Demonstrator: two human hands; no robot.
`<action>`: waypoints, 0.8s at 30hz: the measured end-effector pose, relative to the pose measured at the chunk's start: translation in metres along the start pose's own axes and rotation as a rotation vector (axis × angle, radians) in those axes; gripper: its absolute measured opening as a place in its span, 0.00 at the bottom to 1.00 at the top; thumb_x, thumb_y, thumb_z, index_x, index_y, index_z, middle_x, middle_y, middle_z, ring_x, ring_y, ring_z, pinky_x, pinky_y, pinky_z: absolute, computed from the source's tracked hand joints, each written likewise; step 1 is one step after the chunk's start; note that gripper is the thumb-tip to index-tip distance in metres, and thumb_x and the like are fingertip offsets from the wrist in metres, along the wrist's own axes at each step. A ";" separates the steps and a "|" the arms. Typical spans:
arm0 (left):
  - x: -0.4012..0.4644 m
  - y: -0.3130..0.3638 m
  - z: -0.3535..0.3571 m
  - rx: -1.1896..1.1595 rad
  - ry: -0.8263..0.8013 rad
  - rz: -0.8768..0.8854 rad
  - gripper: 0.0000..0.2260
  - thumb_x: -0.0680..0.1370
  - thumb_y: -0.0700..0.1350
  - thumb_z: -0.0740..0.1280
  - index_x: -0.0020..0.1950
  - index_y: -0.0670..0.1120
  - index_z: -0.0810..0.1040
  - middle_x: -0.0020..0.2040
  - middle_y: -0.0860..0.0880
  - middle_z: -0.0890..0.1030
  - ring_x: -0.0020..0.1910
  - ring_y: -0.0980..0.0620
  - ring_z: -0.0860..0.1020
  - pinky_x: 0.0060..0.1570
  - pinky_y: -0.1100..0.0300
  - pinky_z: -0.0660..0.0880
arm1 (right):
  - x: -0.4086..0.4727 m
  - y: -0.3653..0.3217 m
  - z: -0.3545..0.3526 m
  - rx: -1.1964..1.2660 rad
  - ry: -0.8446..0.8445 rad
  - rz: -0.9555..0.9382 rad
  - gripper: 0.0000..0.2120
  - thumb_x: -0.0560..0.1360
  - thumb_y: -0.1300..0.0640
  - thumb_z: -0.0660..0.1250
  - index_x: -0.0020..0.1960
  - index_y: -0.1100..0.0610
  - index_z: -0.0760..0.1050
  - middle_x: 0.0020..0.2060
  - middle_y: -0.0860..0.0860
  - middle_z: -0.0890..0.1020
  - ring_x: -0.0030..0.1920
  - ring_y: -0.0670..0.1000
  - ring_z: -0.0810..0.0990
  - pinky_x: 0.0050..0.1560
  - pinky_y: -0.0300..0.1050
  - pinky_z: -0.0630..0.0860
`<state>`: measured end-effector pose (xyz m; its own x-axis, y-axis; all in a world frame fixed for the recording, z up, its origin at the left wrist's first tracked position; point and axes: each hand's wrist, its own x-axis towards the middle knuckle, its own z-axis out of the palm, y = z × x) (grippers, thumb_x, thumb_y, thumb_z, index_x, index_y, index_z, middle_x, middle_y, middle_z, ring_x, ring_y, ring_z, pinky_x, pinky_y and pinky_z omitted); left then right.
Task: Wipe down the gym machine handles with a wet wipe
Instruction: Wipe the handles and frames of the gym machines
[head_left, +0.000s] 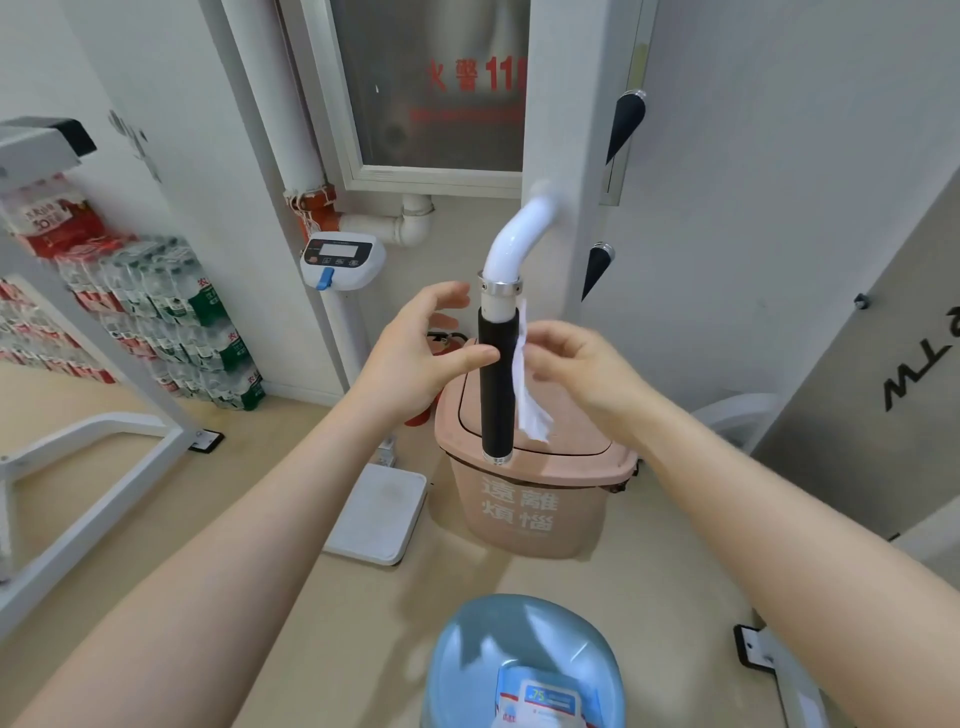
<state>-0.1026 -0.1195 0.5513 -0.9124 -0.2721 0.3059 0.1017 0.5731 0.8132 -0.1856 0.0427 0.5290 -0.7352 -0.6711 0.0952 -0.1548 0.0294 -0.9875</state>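
A vertical black foam handle (497, 384) hangs from a white curved tube (514, 244) of the gym machine at the centre. My right hand (576, 369) pinches a white wet wipe (527, 395) that dangles along the handle's right side. My left hand (421, 358) is on the handle's left side, fingers spread and relaxed, thumb tip touching the black grip. A pack of wipes (545, 704) lies on a blue seat (467, 649) at the bottom.
A pink lidded bin (519, 499) stands on the floor right under the handle. A white scale (379, 514) with its display column (343, 260) is left of it. Stacked water bottle packs (171, 312) and a white machine frame (104, 415) fill the left.
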 end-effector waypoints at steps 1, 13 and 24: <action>0.000 -0.001 0.000 -0.008 -0.004 0.000 0.27 0.71 0.45 0.72 0.67 0.48 0.68 0.62 0.55 0.73 0.57 0.56 0.73 0.58 0.56 0.72 | -0.002 0.010 0.005 0.051 -0.017 0.034 0.06 0.77 0.61 0.63 0.50 0.53 0.76 0.46 0.47 0.80 0.46 0.45 0.78 0.51 0.40 0.74; 0.001 -0.005 -0.011 0.021 -0.213 0.012 0.06 0.75 0.43 0.67 0.51 0.50 0.81 0.50 0.52 0.79 0.49 0.63 0.76 0.50 0.72 0.70 | -0.020 0.049 0.045 -0.110 0.013 0.040 0.10 0.77 0.61 0.64 0.54 0.48 0.74 0.52 0.50 0.82 0.54 0.45 0.80 0.59 0.49 0.75; 0.006 -0.001 -0.011 -0.012 -0.233 0.042 0.08 0.73 0.44 0.70 0.49 0.54 0.78 0.47 0.54 0.82 0.47 0.56 0.81 0.55 0.56 0.75 | -0.030 0.058 0.054 -0.212 0.163 0.098 0.18 0.72 0.60 0.70 0.58 0.45 0.73 0.52 0.45 0.82 0.54 0.42 0.79 0.61 0.48 0.74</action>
<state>-0.1037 -0.1300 0.5579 -0.9739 -0.0615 0.2184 0.1453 0.5702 0.8085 -0.1370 0.0243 0.4616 -0.8474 -0.5297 0.0368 -0.1998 0.2537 -0.9464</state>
